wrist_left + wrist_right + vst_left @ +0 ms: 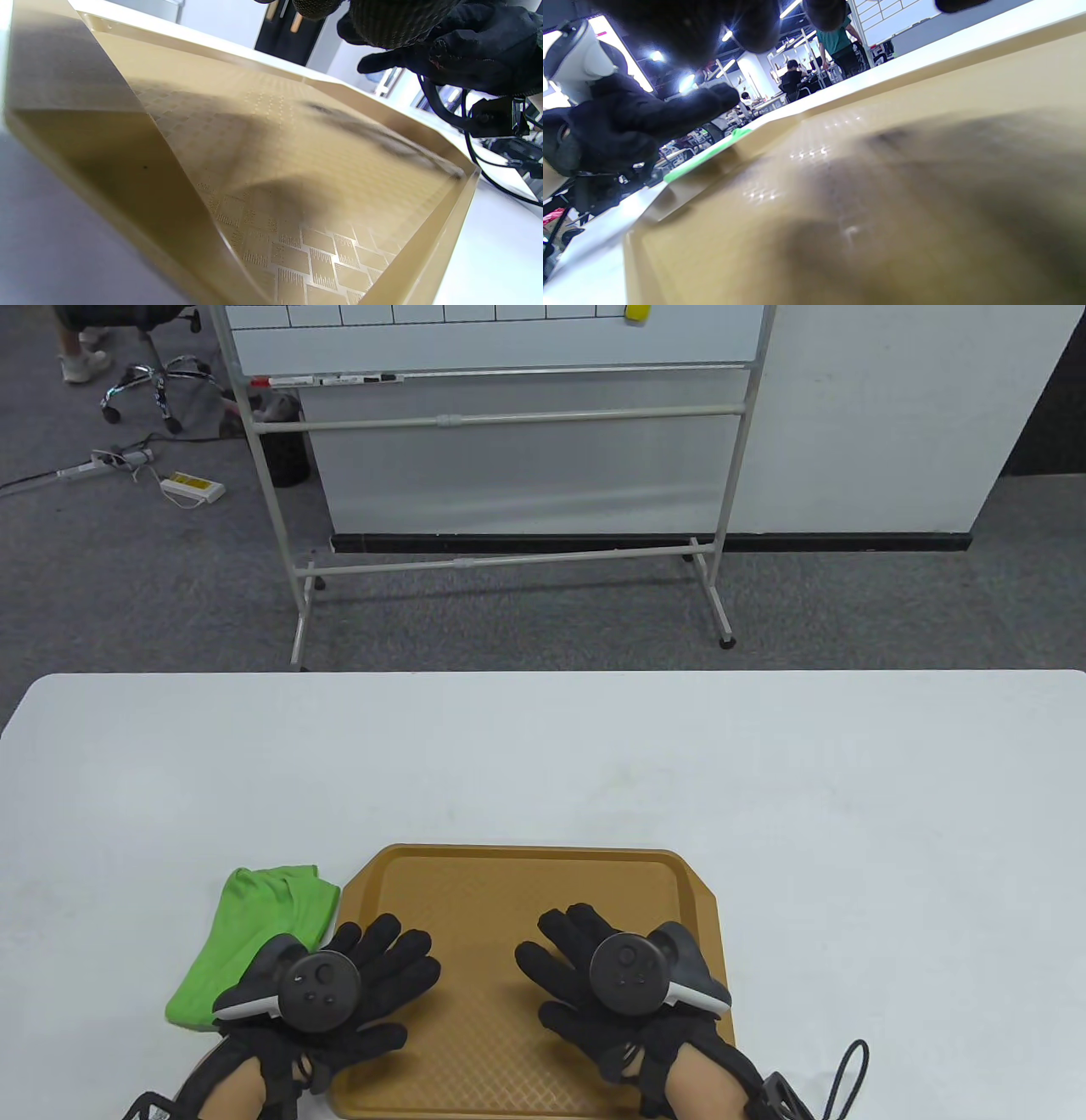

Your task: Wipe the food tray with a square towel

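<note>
Towel (250, 933) just left of tray (526, 865)

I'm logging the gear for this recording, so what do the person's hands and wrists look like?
Both the left hand and right hand wear black knit gloves. A round dark-grey tracker with a white-edged handle is strapped to each. Bare forearms show below the cuffs, and a black cable loops at the right wrist.

A wheeled whiteboard (501, 356) stands on grey carpet (153, 585) beyond the white table (543, 755), before a white wall (891, 415).
</note>
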